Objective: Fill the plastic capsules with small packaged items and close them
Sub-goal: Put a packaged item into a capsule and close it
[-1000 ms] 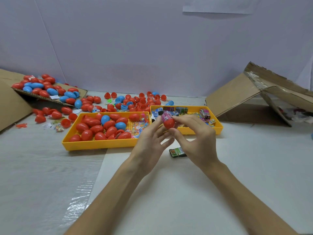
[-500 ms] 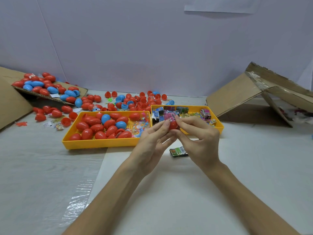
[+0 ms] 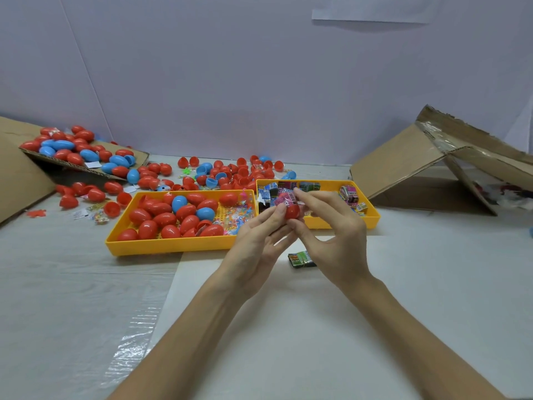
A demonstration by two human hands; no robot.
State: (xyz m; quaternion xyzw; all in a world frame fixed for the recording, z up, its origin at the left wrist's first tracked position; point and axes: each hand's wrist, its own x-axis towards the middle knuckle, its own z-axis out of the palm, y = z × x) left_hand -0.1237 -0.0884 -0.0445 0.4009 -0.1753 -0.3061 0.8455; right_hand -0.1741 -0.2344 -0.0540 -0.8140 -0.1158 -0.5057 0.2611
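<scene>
yellow trays (image 3: pixel 173 245) ahead, packet (image 3: pixel 301 258) below, cardboard (image 3: pixel 398 160) right

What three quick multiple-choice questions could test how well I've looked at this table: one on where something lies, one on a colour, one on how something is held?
1. Where does the green packet lie?
A. in a yellow tray
B. on the table, just below the right hand
C. on the cardboard

2. What colour is the capsule being held?
A. red
B. blue
C. green

3. How is that capsule held?
A. in one closed fist
B. flat on an open palm
C. pinched between fingers of the left hand and the right hand

Answers:
1 B: the packet sits on the pale table surface beside the right palm.
2 A: red plastic shows between the fingers.
3 C: fingers of both hands meet on it, in the air.
</scene>
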